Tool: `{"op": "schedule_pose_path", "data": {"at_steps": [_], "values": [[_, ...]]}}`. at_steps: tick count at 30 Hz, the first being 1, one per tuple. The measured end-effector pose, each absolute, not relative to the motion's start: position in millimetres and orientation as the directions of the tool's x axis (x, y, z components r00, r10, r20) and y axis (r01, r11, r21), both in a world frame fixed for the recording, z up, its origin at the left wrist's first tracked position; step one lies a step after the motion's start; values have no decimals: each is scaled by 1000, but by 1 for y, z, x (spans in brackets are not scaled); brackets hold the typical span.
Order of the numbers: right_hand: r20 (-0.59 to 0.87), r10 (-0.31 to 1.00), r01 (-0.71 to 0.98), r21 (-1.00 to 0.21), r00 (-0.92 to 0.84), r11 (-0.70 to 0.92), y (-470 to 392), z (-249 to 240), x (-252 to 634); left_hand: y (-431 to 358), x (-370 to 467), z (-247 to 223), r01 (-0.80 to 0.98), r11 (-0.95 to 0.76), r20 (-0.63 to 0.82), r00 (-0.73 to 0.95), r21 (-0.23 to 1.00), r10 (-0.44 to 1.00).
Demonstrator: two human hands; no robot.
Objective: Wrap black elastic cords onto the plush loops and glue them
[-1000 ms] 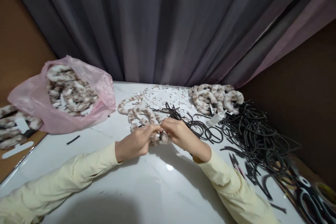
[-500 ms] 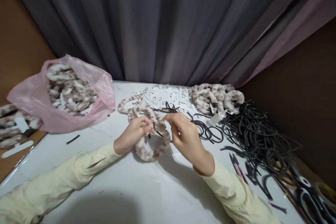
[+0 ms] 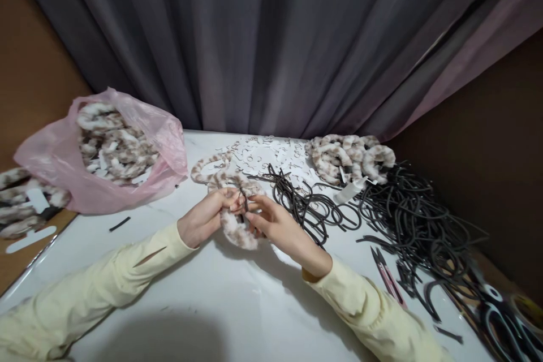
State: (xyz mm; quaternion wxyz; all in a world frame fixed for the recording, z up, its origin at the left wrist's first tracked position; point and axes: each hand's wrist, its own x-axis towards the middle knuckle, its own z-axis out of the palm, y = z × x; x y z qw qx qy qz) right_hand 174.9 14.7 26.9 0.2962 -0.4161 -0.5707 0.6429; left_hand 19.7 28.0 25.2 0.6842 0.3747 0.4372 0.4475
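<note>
A brown-and-white furry loop (image 3: 240,233) hangs between my two hands, low over the white table. My left hand (image 3: 207,215) is closed on it, thumb and fingertips pinched where a black cord (image 3: 243,195) shows. From the other side my right hand (image 3: 284,232) closes in, its bent fingertips meeting at the cord beside the left fingers. The exact hold of the right fingers is partly hidden. Behind my hands lies another furry loop (image 3: 212,165) on the table.
A pink plastic bag (image 3: 169,147) of furry loops stands at the left. White tags (image 3: 271,153) lie scattered at the back, beside a furry pile (image 3: 350,153). Black cords (image 3: 407,215), pink-handled snips (image 3: 390,280), a white bottle (image 3: 350,189) and black-handled scissors (image 3: 500,322) are at the right.
My right hand has moved left and down to the left hand's fingertips. The furry loop is bunched closer between the hands, and more of the black cords behind show.
</note>
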Motion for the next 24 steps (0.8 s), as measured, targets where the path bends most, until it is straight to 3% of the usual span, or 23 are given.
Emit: {"op": "schedule_pose_path", "data": {"at_steps": [3, 5, 8, 10, 16, 24], "values": [[-238, 852, 165, -970, -466, -181, 15, 31, 175, 22, 21, 28, -154, 188, -173, 105, 970, 979], [-197, 851, 216, -971, -486, -101, 15, 34, 177, 18, 21, 27, 102, -7, 4, 21, 995, 1000], [-97, 844, 289, -955, -527, 71, 15, 37, 180, 14, 20, 18, 499, -319, 345, 42, 806, 938], [-52, 845, 360, -917, -533, 171, 14, 38, 182, 14, 17, 10, 631, -423, 465, 109, 650, 879], [69, 825, 557, -706, -561, 438, 6, 39, 185, 14, 16, 5, 717, -533, 583, 217, 449, 783], [-20, 776, 702, -440, -630, 559, -13, 59, 188, 8, 21, 9, 677, -628, 623, 311, 385, 718]]}}
